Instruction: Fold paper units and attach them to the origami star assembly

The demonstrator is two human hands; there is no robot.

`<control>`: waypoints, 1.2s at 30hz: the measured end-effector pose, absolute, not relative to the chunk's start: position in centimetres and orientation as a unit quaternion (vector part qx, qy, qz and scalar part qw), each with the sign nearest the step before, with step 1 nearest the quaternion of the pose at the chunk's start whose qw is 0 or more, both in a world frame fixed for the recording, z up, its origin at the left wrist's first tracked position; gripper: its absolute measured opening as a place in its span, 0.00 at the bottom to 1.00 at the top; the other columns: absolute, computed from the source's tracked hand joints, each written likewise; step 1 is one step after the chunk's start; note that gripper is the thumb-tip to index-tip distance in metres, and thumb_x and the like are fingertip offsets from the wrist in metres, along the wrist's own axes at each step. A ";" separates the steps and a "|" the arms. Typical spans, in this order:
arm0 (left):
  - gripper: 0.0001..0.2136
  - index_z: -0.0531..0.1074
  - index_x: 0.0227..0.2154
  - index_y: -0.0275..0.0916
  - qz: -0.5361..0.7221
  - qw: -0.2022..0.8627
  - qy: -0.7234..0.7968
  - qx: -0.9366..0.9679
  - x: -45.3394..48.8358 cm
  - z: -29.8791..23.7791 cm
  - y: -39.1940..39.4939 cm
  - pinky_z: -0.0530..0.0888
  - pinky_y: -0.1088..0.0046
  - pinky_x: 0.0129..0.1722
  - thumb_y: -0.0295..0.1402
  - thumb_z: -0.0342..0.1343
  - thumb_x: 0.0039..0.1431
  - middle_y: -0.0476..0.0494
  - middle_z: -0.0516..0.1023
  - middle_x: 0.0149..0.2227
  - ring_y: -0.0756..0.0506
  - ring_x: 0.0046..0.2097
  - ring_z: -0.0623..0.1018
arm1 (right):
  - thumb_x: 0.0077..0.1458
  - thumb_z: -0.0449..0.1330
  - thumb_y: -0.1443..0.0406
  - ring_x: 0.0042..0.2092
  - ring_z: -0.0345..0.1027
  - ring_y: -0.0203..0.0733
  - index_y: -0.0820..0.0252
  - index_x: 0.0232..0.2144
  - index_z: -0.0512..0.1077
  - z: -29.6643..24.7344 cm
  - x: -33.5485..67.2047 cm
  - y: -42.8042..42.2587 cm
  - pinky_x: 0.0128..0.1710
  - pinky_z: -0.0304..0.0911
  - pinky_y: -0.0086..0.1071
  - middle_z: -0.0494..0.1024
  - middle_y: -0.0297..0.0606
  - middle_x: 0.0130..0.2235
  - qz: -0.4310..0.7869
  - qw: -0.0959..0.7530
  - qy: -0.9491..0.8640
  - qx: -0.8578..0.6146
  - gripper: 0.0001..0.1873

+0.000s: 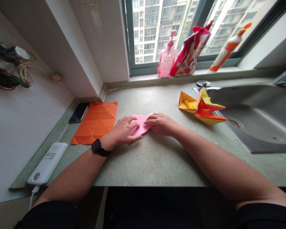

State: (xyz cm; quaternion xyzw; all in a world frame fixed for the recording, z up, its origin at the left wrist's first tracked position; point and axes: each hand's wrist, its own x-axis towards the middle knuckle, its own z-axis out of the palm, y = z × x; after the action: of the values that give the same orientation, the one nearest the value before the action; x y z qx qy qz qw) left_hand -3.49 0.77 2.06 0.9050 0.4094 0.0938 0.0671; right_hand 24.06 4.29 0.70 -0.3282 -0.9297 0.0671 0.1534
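Observation:
A sheet of pink paper (140, 123), apparently folded, lies on the speckled green countertop (157, 162) between my hands. My left hand (124, 130) holds its left part, with the fingers on top and the thumb along the lower edge. My right hand (160, 124) presses on its right corner, and the fingers hide part of the sheet. To the left of my left hand lies a creased orange paper sheet (94, 122). A folded yellow and orange origami model (201, 106) stands to the right, near the sink.
A steel sink (257, 114) and tap (284, 76) fill the right side. A phone (78, 112) and white power bank (47, 163) lie at the left. A pink soap bottle (166, 54), red pouch (189, 51) and orange-capped bottle (228, 47) stand on the sill.

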 end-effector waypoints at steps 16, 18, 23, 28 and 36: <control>0.11 0.83 0.51 0.44 0.161 0.072 0.366 0.914 -3.6 1.4 0.9 0.74 0.53 0.60 0.39 0.61 0.72 0.40 0.82 0.59 0.36 0.56 0.79 | 0.63 0.64 0.69 0.52 0.82 0.50 0.51 0.56 0.84 0.9 24.2 3.9 0.55 0.75 0.43 0.87 0.42 0.55 0.062 0.143 -0.944 -0.292 0.20; 0.10 0.83 0.50 0.44 0.169 0.074 0.361 0.914 -3.5 1.4 0.9 0.74 0.54 0.58 0.38 0.61 0.72 0.41 0.83 0.57 0.37 0.55 0.80 | 0.63 0.65 0.68 0.52 0.82 0.50 0.51 0.56 0.84 0.9 24.2 3.9 0.55 0.75 0.43 0.87 0.42 0.55 0.068 0.143 -0.942 -0.295 0.21; 0.11 0.82 0.51 0.43 0.175 0.077 0.353 0.916 -3.5 1.2 1.0 0.74 0.55 0.57 0.38 0.62 0.72 0.41 0.84 0.55 0.37 0.55 0.80 | 0.65 0.65 0.65 0.51 0.83 0.50 0.52 0.57 0.83 1.0 24.1 3.8 0.54 0.75 0.42 0.88 0.42 0.53 0.077 0.141 -0.938 -0.308 0.19; 0.11 0.83 0.52 0.43 0.176 0.081 0.336 0.922 -3.5 1.1 0.8 0.74 0.56 0.57 0.38 0.60 0.74 0.42 0.84 0.55 0.37 0.56 0.80 | 0.65 0.66 0.62 0.48 0.83 0.49 0.51 0.55 0.84 1.3 24.1 3.6 0.54 0.74 0.42 0.89 0.42 0.50 0.084 0.143 -0.935 -0.314 0.18; 0.09 0.83 0.42 0.41 0.167 0.073 0.345 0.921 -3.3 1.7 1.0 0.74 0.61 0.51 0.36 0.59 0.74 0.42 0.86 0.49 0.41 0.49 0.82 | 0.64 0.68 0.60 0.45 0.83 0.49 0.51 0.60 0.82 1.6 24.1 3.5 0.51 0.74 0.42 0.89 0.42 0.47 0.092 0.137 -0.930 -0.327 0.22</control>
State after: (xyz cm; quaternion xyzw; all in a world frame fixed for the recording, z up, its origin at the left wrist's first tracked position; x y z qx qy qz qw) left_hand -3.30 1.02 1.73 0.9208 0.3450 0.1665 0.0729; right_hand 24.08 3.49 1.58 -0.3275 -0.9303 0.0918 0.1373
